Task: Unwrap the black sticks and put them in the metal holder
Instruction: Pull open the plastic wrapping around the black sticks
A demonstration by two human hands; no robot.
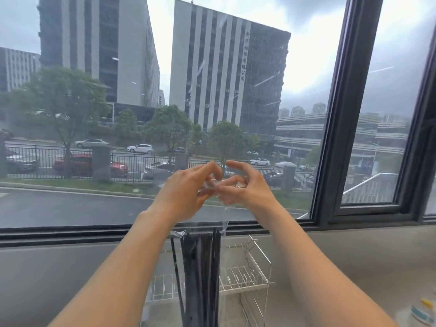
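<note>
At frame centre, the left hand point(186, 192) and right hand point(247, 187) pinch the top of a clear plastic wrapper point(220, 185), fingers curled shut on it. The black sticks point(200, 274) hang inside it at lower centre, in front of the metal holder point(247, 274) on the surface point(354, 256). A sudden tear could likely spill the sticks past the holder.
</note>
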